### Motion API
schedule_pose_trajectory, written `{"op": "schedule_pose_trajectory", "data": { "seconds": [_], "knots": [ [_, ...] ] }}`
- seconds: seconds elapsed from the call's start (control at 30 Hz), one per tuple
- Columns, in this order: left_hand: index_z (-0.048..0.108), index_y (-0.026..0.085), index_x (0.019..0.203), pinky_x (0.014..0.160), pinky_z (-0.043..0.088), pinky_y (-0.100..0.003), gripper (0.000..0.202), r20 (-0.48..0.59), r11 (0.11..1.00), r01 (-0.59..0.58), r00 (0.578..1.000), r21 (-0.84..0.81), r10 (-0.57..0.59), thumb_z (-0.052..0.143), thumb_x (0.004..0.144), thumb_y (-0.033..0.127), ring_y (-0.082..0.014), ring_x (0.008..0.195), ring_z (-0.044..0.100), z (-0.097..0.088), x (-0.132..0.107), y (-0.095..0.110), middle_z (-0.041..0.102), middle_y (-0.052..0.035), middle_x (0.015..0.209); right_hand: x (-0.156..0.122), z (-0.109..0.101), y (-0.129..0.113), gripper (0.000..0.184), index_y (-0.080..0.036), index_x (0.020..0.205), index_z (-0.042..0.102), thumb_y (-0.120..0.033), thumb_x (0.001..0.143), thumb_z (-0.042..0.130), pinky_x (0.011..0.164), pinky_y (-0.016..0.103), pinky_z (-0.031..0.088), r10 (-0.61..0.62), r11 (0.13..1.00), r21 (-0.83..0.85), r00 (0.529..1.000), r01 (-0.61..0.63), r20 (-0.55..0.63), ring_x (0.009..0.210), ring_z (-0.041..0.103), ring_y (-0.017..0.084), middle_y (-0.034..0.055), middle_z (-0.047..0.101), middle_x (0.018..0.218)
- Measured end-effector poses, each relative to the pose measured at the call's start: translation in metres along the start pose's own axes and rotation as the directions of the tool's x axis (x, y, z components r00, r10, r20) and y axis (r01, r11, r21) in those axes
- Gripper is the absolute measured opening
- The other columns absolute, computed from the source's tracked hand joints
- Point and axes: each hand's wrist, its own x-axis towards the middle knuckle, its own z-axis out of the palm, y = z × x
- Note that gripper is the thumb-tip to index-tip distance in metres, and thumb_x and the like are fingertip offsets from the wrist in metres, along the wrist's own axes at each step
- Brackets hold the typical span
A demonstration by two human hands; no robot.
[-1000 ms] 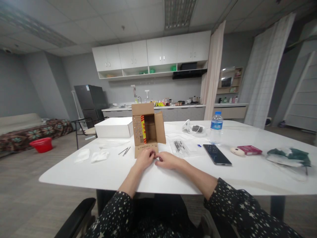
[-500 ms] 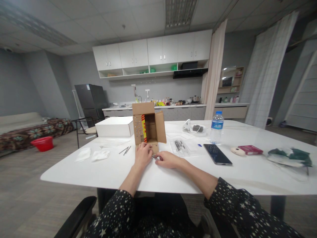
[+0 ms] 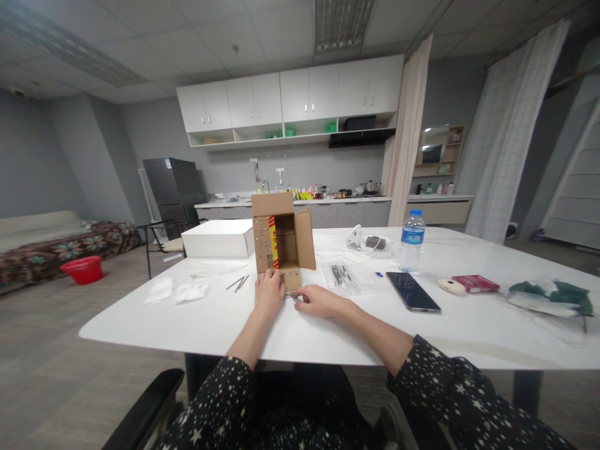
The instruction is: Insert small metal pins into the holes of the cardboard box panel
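An open cardboard box [image 3: 263, 247] stands upright in front of me, with its flaps spread and small shiny dots on its left and lower flaps. My left hand [image 3: 269, 292] lies on the lower flap, fingers stretched toward the box opening. Just right of it, my right hand [image 3: 321, 301] is closed, thumb and forefinger pinching a slim metal tool [image 3: 290, 295]. The tool's tip points left, at the flap's near edge; its exact kind is too small to make out. Two thin metal tools, like tweezers [image 3: 241, 284], lie left of my left hand.
On the left are a white box [image 3: 218, 240] and crumpled tissues [image 3: 191, 292]. To the right lie a clear plastic case [image 3: 347, 278], a phone [image 3: 412, 291], a water bottle [image 3: 412, 242], a dark red pack [image 3: 477, 284] and green-white cloth [image 3: 553, 297].
My left hand has drawn slightly left, away from the tool, and more of the tool shows. My right hand stays nearly in place, still gripping it.
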Motion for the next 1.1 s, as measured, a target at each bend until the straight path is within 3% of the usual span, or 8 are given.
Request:
{"op": "schedule_pose_trajectory", "data": {
  "seconds": [0.5, 0.87, 1.1],
  "knots": [
    [0.059, 0.023, 0.12, 0.101, 0.035, -0.041, 0.045, 0.058, 0.968, -0.238, 0.968, -0.076, 0.243, 0.043, 0.081, 0.006, -0.0248, 0.121, 0.047, 0.013, 0.005, -0.002, 0.058, -0.007, 0.129, 0.0, -0.001, 0.0, 0.036, -0.013, 0.113, 0.067, -0.026, 0.081, 0.055, 0.064, 0.025, 0.038, -0.012, 1.0, 0.007, 1.0, 0.012, 0.007, 0.068, 0.057, 0.016, 0.0061, 0.068, 0.079],
    [0.061, 0.019, 0.118, 0.1, 0.035, -0.042, 0.039, 0.056, 0.974, -0.208, 0.975, -0.086, 0.213, 0.044, 0.083, 0.014, -0.0253, 0.118, 0.047, 0.017, 0.005, -0.001, 0.056, -0.0111, 0.124, 0.001, 0.001, 0.001, 0.034, -0.014, 0.111, 0.067, -0.027, 0.082, 0.056, 0.06, 0.023, 0.037, -0.027, 1.0, 0.013, 1.0, 0.027, -0.008, 0.066, 0.056, 0.015, 0.0049, 0.066, 0.076],
    [0.061, 0.019, 0.119, 0.1, 0.037, -0.045, 0.039, 0.014, 0.964, -0.092, 0.995, -0.251, 0.099, 0.048, 0.083, 0.021, -0.0266, 0.114, 0.05, 0.027, 0.011, -0.003, 0.058, -0.0115, 0.12, 0.0, 0.0, 0.001, 0.034, -0.014, 0.111, 0.067, -0.028, 0.082, 0.055, 0.062, 0.024, 0.037, -0.033, 0.999, 0.019, 0.999, 0.033, -0.002, 0.067, 0.056, 0.016, 0.0051, 0.067, 0.077]
  ]
}}
